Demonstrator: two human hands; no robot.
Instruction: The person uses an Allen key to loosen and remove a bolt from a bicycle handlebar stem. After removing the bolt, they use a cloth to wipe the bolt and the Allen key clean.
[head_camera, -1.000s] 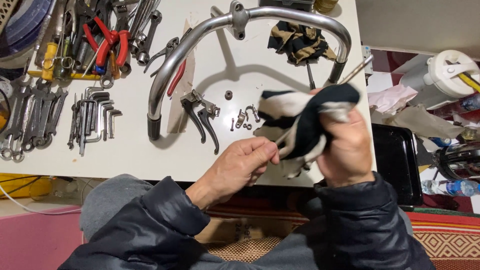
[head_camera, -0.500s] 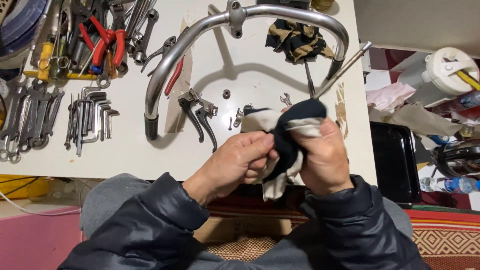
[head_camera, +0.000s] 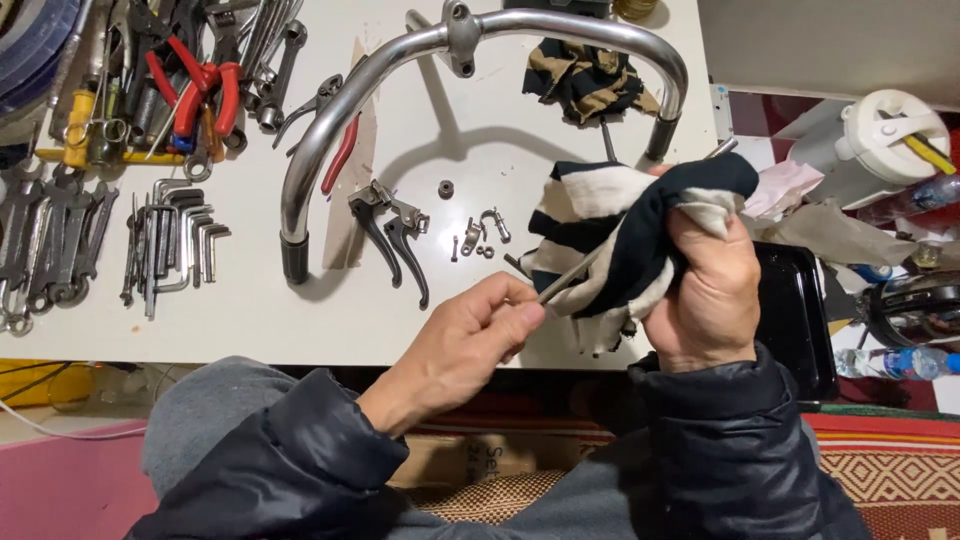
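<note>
Left hand (head_camera: 470, 335) pinches thin rod (head_camera: 565, 277); right hand (head_camera: 705, 295) wraps rag (head_camera: 625, 235) around it.

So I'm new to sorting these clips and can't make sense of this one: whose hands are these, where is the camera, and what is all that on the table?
The camera sits on the person's head and looks down, so both hands are the wearer's own. The left hand pinches the near end of a thin metal rod. The right hand has its grip closed on a black and cream striped cloth wrapped around that rod; the rod's far tip shows past the cloth. On the white table lie a chrome bicycle handlebar, two brake levers, some small bolts and clamps, a row of hex keys, spanners, red-handled pliers and a second striped rag.
</note>
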